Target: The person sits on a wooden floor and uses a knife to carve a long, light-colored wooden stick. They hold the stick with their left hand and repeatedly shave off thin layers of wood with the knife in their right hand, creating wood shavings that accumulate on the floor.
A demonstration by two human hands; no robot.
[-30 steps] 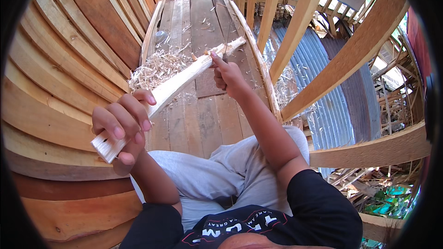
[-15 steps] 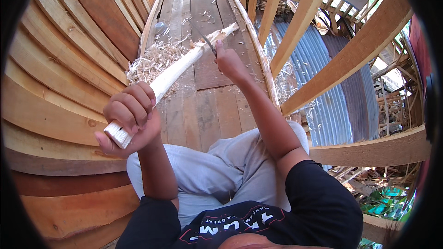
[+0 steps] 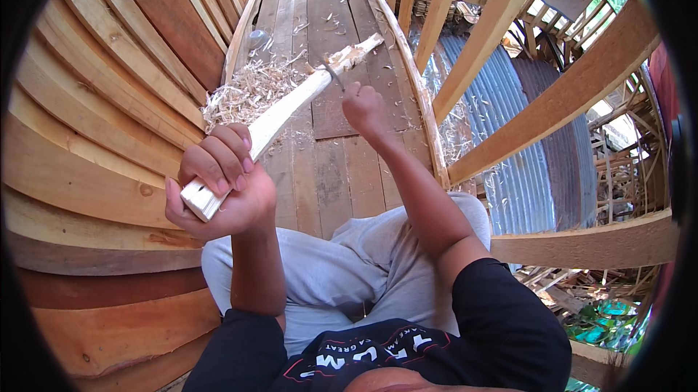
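Note:
A pale, peeled wooden pole (image 3: 291, 106) slants from the lower left up to the right, its far tip over the floorboards. Wrapped round its near end are the fingers of my left hand (image 3: 222, 181), with the squared butt showing past the palm. My right hand (image 3: 366, 110) is closed beside the pole's far half and grips a knife (image 3: 334, 76); its handle is hidden in the fist. The thin dark blade lies against the pole, just short of a rough stretch with brown bark patches.
Curly wood shavings (image 3: 251, 94) lie heaped by the plank wall (image 3: 94, 123) on the left. A small clear round object (image 3: 257, 38) sits beyond them. Wooden railing slats (image 3: 483, 36) stand on the right, above corrugated metal sheets (image 3: 509, 145). My crossed legs (image 3: 327, 261) are close below.
My right hand has drawn the knife back toward me and turned it, so less blade shows past the pole. My left hand and the pole have shifted slightly right.

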